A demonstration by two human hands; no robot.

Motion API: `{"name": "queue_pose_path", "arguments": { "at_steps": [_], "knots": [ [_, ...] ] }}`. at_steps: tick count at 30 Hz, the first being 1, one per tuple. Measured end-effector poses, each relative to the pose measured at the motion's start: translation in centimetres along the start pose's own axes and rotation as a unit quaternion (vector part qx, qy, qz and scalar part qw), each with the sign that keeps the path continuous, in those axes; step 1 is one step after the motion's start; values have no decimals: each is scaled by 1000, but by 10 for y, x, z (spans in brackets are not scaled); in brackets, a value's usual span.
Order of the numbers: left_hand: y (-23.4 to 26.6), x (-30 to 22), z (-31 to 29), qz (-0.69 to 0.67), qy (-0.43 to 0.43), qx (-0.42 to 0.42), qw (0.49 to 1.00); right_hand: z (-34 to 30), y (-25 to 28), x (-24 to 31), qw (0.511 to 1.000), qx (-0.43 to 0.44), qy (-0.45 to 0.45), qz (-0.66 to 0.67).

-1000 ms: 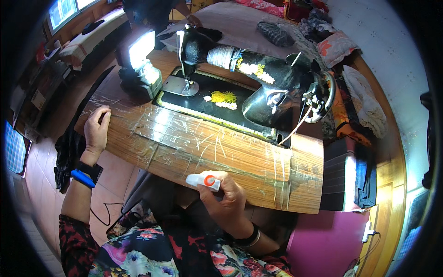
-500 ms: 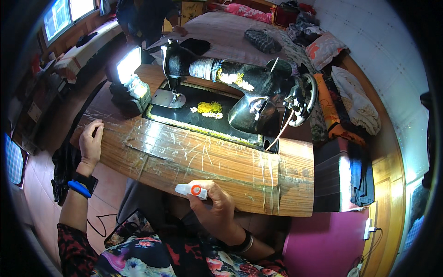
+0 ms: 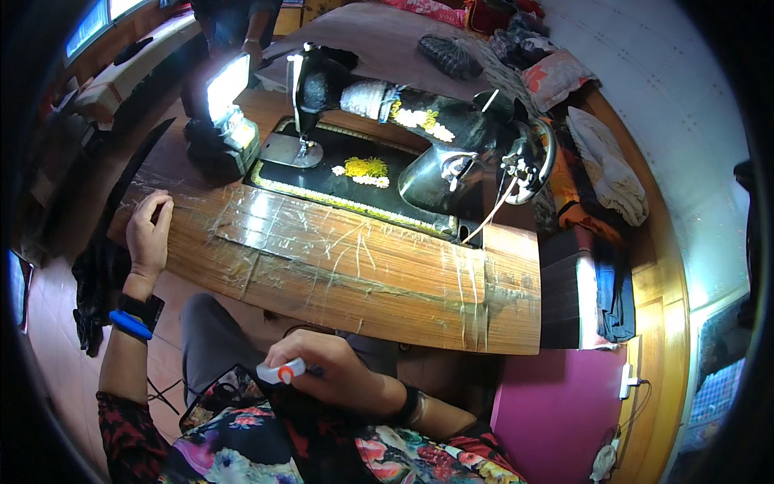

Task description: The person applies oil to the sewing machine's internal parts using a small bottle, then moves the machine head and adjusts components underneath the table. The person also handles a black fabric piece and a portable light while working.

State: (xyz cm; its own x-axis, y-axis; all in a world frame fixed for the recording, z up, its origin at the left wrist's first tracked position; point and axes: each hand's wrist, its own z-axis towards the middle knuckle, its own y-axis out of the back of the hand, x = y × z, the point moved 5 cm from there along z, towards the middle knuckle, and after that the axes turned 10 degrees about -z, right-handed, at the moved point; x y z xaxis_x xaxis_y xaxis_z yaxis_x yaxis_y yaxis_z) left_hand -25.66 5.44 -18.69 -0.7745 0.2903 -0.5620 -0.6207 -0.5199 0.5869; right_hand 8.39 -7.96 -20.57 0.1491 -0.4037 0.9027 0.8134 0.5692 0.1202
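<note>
My left hand (image 3: 150, 232) rests at the left edge of the wooden sewing table (image 3: 403, 310). Its fingers are bent, with the tips close to the thumb and nothing showing between them. Over my lap, just off the table's front edge, my right hand (image 3: 339, 373) grips a small white plastic piece with an orange ring (image 3: 281, 371). The fingers hide part of that piece, and its exact kind is unclear. Beyond my hands stands a black sewing machine (image 3: 439, 117) with flower decals and thread wound round its arm. A bright lamp (image 3: 230, 89) is beside its needle end.
Across the table, a person in dark clothes (image 3: 230, 24) stands near a bed (image 3: 371, 32). Folded cloths (image 3: 609, 165) lie along the right wall. A purple panel (image 3: 556, 395) and a white plug with a cord (image 3: 627, 381) are at the lower right.
My right hand has drawn back from the table edge toward my lap, leftward, still gripping the white piece, which has turned. My left hand stays at the edge. The other person's hand has shifted left.
</note>
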Motion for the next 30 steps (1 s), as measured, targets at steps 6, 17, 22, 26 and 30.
{"name": "queue_pose_path", "arguments": {
  "at_steps": [6,17,22,26,30],
  "knots": [
    [3,-14,-1,25,-20,2,999,-12,-43,-142,988,62,-129,61],
    [1,-23,12,22,-30,90,995,-66,-73,-282,925,-64,-375,0],
    [-1,-22,13,-5,-35,129,991,-92,-93,-293,902,-116,-415,33],
    [0,-19,4,9,-87,150,985,-137,-115,-291,895,-147,-418,47],
    [3,-18,-29,-4,-38,145,989,-186,-133,-267,891,-178,-416,35]
  ]
}}
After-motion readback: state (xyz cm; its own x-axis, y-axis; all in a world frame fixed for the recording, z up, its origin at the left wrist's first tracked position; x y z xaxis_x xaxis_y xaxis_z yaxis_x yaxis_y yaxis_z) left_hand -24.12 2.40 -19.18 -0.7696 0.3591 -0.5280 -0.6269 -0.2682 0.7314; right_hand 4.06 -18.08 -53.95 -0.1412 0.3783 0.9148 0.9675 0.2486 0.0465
